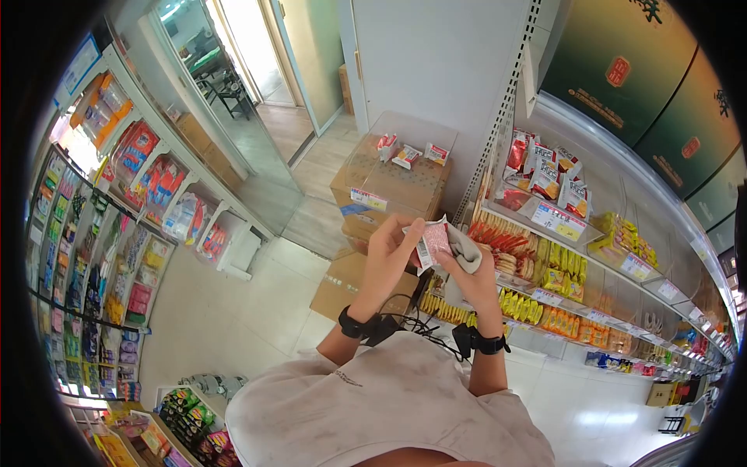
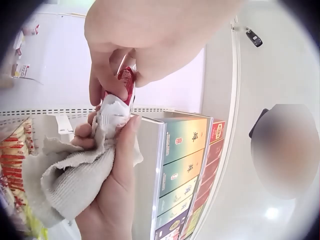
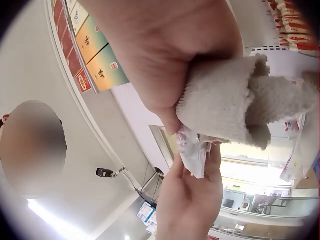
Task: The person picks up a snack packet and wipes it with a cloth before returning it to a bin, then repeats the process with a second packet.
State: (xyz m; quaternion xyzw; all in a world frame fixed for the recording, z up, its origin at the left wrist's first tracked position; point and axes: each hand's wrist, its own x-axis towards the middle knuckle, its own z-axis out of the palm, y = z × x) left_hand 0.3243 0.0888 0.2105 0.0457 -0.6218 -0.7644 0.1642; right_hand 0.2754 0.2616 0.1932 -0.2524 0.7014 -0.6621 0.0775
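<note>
A small red and white packet (image 1: 433, 244) is between the two hands, in front of the chest. My left hand (image 1: 387, 253) pinches its left side with thumb and fingers. My right hand (image 1: 476, 282) grips a folded grey cloth (image 1: 464, 251) and has its thumb on the packet's lower right. In the left wrist view the cloth (image 2: 82, 175) hangs from the right hand (image 2: 112, 200), below the left hand (image 2: 150, 40). The right wrist view shows the packet's white end (image 3: 194, 157) against the left hand's fingers (image 3: 192, 187).
Several similar packets lie on a clear lid (image 1: 406, 156) over a cardboard box (image 1: 420, 192) ahead. Snack shelves (image 1: 560, 226) run along the right, with white and red packets on top. A rack of goods (image 1: 101, 272) stands at the left, a glass door (image 1: 233, 117) behind it.
</note>
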